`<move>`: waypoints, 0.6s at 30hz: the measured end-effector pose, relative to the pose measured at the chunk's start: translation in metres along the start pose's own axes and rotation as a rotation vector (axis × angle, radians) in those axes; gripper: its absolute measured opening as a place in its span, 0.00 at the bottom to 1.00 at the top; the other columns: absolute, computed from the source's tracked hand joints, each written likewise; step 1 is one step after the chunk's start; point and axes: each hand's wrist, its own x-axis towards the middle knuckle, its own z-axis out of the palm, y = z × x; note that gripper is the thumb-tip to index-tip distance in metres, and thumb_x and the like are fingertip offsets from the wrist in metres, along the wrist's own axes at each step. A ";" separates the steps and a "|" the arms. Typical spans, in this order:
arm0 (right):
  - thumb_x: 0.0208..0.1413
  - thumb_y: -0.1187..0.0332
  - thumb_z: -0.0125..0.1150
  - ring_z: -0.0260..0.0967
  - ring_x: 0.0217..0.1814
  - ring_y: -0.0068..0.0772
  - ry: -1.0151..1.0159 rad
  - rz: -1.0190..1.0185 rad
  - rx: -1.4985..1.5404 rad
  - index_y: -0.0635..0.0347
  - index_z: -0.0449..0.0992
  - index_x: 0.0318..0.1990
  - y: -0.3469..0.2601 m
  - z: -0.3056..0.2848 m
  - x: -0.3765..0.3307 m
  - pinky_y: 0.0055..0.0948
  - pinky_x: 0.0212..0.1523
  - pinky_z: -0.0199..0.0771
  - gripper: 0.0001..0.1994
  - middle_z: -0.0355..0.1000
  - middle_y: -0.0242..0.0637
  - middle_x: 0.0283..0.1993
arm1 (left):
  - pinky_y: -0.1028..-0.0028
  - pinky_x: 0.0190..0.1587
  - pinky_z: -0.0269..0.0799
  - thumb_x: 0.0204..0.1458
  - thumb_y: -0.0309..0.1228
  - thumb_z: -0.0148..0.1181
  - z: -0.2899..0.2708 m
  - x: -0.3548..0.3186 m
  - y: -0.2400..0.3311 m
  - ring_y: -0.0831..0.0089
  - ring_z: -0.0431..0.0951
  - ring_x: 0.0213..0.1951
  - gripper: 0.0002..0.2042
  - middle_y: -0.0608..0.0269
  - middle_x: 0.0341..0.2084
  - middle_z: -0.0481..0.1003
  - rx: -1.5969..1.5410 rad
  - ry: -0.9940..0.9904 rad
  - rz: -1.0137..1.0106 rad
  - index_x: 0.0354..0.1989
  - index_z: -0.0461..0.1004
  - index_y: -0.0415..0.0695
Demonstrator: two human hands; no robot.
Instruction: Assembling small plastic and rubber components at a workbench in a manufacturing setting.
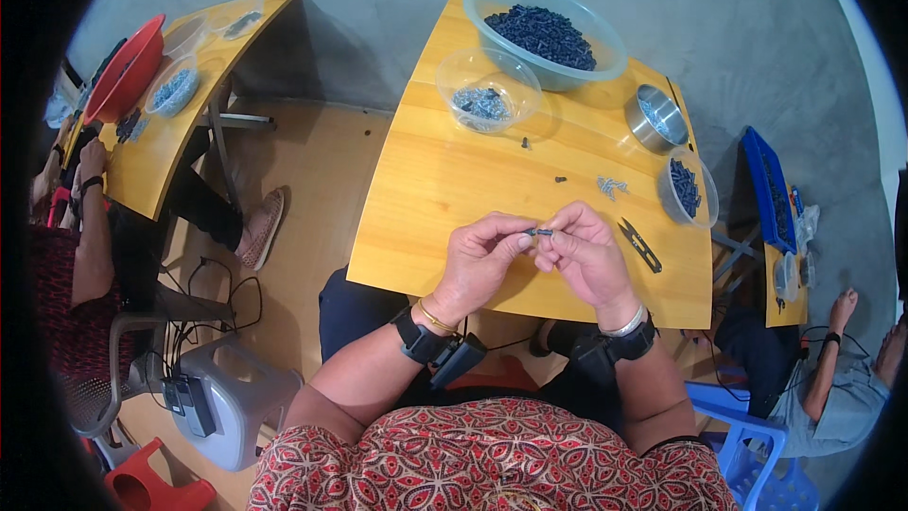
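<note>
The patterned top [492, 454] is red, the wristbands [413, 335] black.

Readable text: none anywhere in frame
Small dark part [544, 232], centre: too small to read any marking
Snips [640, 246], right of centre on tabletop [407, 208]: no lettering legible
Black wrist units [459, 361], lower centre: no label legible
Black box [188, 404], lower left: no label legible
Teal basin [613, 55], upper centre: no print legible
Wall [378, 24], top: no sign legible
</note>
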 end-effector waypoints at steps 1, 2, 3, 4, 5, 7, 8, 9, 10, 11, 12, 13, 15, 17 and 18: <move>0.53 0.78 0.53 0.64 0.27 0.24 0.000 0.001 0.001 0.62 0.66 0.35 -0.001 -0.001 0.000 0.24 0.30 0.68 0.04 0.68 0.36 0.28 | 0.80 0.39 0.70 0.51 0.19 0.53 -0.001 0.000 0.000 0.77 0.74 0.34 0.08 0.61 0.32 0.74 -0.029 -0.026 -0.034 0.39 0.73 0.36; 0.53 0.77 0.53 0.65 0.27 0.24 -0.001 -0.002 -0.053 0.62 0.66 0.35 -0.002 -0.002 -0.001 0.23 0.30 0.68 0.03 0.67 0.35 0.28 | 0.80 0.38 0.70 0.51 0.20 0.52 -0.001 0.000 0.001 0.76 0.74 0.33 0.08 0.60 0.32 0.74 -0.058 -0.052 -0.068 0.39 0.73 0.36; 0.53 0.77 0.52 0.66 0.28 0.23 -0.002 -0.005 -0.106 0.62 0.66 0.34 -0.003 -0.004 -0.001 0.22 0.31 0.69 0.03 0.67 0.34 0.28 | 0.80 0.38 0.70 0.51 0.20 0.52 -0.001 0.000 0.001 0.76 0.74 0.33 0.08 0.60 0.32 0.74 -0.058 -0.052 -0.069 0.39 0.73 0.36; 0.53 0.77 0.52 0.66 0.28 0.23 -0.001 -0.004 -0.105 0.62 0.66 0.34 -0.005 -0.004 -0.001 0.22 0.31 0.69 0.03 0.67 0.34 0.28 | 0.80 0.38 0.70 0.52 0.21 0.52 -0.001 0.000 0.002 0.76 0.74 0.32 0.08 0.60 0.33 0.73 -0.059 -0.073 -0.068 0.40 0.73 0.36; 0.53 0.77 0.52 0.66 0.28 0.23 -0.025 -0.009 -0.157 0.62 0.66 0.34 -0.008 -0.003 -0.002 0.22 0.32 0.69 0.03 0.67 0.34 0.29 | 0.80 0.37 0.71 0.53 0.21 0.51 0.000 0.000 0.002 0.76 0.75 0.32 0.08 0.60 0.33 0.73 -0.059 -0.095 -0.067 0.40 0.73 0.36; 0.53 0.78 0.52 0.66 0.29 0.22 -0.046 -0.013 -0.207 0.62 0.66 0.34 -0.011 -0.005 -0.002 0.22 0.32 0.69 0.03 0.67 0.33 0.29 | 0.80 0.37 0.70 0.53 0.22 0.51 -0.001 0.000 0.003 0.76 0.75 0.32 0.08 0.60 0.33 0.73 -0.041 -0.110 -0.082 0.41 0.73 0.36; 0.53 0.78 0.53 0.66 0.29 0.22 -0.066 -0.019 -0.267 0.62 0.66 0.34 -0.012 -0.007 -0.002 0.21 0.32 0.69 0.04 0.67 0.32 0.30 | 0.80 0.37 0.70 0.53 0.22 0.50 -0.001 0.000 0.003 0.76 0.75 0.32 0.08 0.60 0.33 0.73 -0.022 -0.125 -0.095 0.41 0.73 0.36; 0.52 0.78 0.53 0.66 0.30 0.21 -0.086 -0.026 -0.328 0.62 0.66 0.35 -0.013 -0.009 -0.002 0.21 0.33 0.69 0.04 0.67 0.32 0.30 | 0.80 0.37 0.70 0.53 0.22 0.50 -0.001 0.000 0.004 0.76 0.75 0.32 0.08 0.60 0.33 0.73 -0.023 -0.126 -0.096 0.41 0.73 0.36; 0.52 0.78 0.53 0.66 0.30 0.21 -0.084 -0.026 -0.327 0.62 0.66 0.35 -0.015 -0.010 -0.002 0.21 0.33 0.69 0.04 0.67 0.32 0.30 | 0.80 0.37 0.70 0.54 0.23 0.50 -0.001 0.000 0.004 0.77 0.75 0.32 0.08 0.61 0.32 0.73 -0.023 -0.139 -0.095 0.41 0.73 0.36; 0.52 0.78 0.53 0.66 0.29 0.21 -0.098 -0.020 -0.367 0.62 0.66 0.35 -0.017 -0.011 -0.002 0.20 0.33 0.69 0.04 0.66 0.31 0.30 | 0.81 0.36 0.69 0.54 0.23 0.50 -0.001 0.000 0.004 0.77 0.74 0.32 0.08 0.61 0.32 0.73 -0.024 -0.151 -0.094 0.41 0.73 0.36; 0.52 0.78 0.53 0.66 0.29 0.20 -0.112 -0.014 -0.405 0.62 0.66 0.35 -0.018 -0.012 -0.002 0.20 0.32 0.68 0.04 0.66 0.31 0.31 | 0.81 0.36 0.69 0.54 0.23 0.50 -0.001 0.000 0.005 0.77 0.74 0.32 0.08 0.61 0.32 0.73 -0.025 -0.152 -0.097 0.41 0.73 0.36; 0.52 0.78 0.53 0.66 0.29 0.20 -0.109 -0.013 -0.404 0.62 0.66 0.35 -0.019 -0.013 -0.003 0.20 0.32 0.68 0.04 0.66 0.31 0.31 | 0.81 0.36 0.69 0.54 0.23 0.50 0.000 0.000 0.007 0.78 0.74 0.31 0.08 0.62 0.31 0.73 -0.017 -0.159 -0.105 0.40 0.73 0.36; 0.53 0.78 0.52 0.65 0.29 0.19 -0.121 -0.007 -0.466 0.62 0.67 0.35 -0.022 -0.011 -0.004 0.19 0.32 0.68 0.03 0.66 0.30 0.30 | 0.81 0.36 0.69 0.54 0.24 0.50 0.001 0.000 0.007 0.78 0.74 0.31 0.08 0.63 0.31 0.73 -0.008 -0.163 -0.113 0.40 0.73 0.36; 0.53 0.78 0.52 0.65 0.29 0.19 -0.133 0.000 -0.486 0.63 0.67 0.35 -0.023 -0.009 -0.003 0.18 0.32 0.67 0.04 0.65 0.30 0.29 | 0.81 0.36 0.69 0.54 0.24 0.51 0.001 -0.001 0.007 0.79 0.74 0.30 0.08 0.64 0.29 0.73 -0.002 -0.157 -0.109 0.40 0.73 0.37; 0.53 0.78 0.52 0.64 0.29 0.18 -0.139 0.004 -0.509 0.63 0.67 0.35 -0.024 -0.010 -0.003 0.18 0.31 0.67 0.04 0.65 0.29 0.29 | 0.81 0.36 0.69 0.54 0.24 0.51 0.001 -0.001 0.006 0.79 0.74 0.30 0.08 0.64 0.29 0.73 -0.003 -0.160 -0.110 0.40 0.73 0.37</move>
